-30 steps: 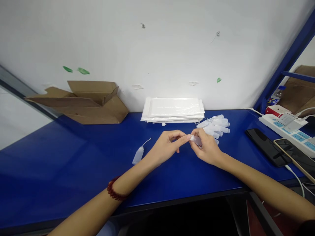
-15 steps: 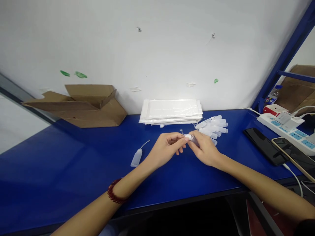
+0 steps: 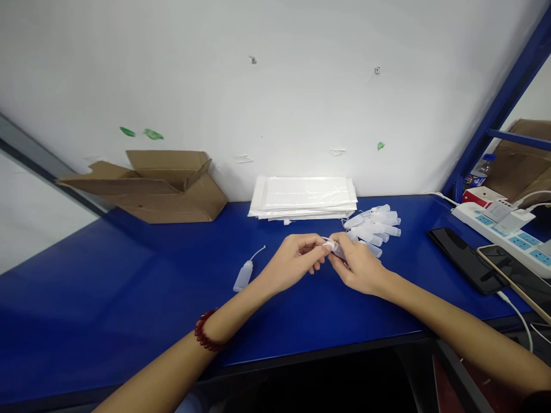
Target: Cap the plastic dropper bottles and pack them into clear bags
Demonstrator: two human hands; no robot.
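Observation:
Over the middle of the blue table [image 3: 129, 298] my two hands meet around one small translucent plastic bottle [image 3: 336, 249]. My right hand [image 3: 359, 265] wraps the bottle's body. My left hand [image 3: 293, 263], with a red bead bracelet on its wrist, pinches the bottle's tip end. Just behind my right hand lies a pile of several similar small bottles [image 3: 379, 222]. A single capped bottle with a long thin nozzle [image 3: 243, 273] lies alone to the left of my left hand.
A stack of clear plastic bags [image 3: 305, 196] sits against the wall. An open cardboard box [image 3: 159, 186] lies at the back left. Two phones [image 3: 469, 259] and a white power strip [image 3: 503, 226] with cables occupy the right side. A blue shelf post [image 3: 495, 115] rises at the right.
My hands stay together on the bottle, with the fingers shifting slightly around its tip. The view has shifted a little; nothing else on the table has moved.

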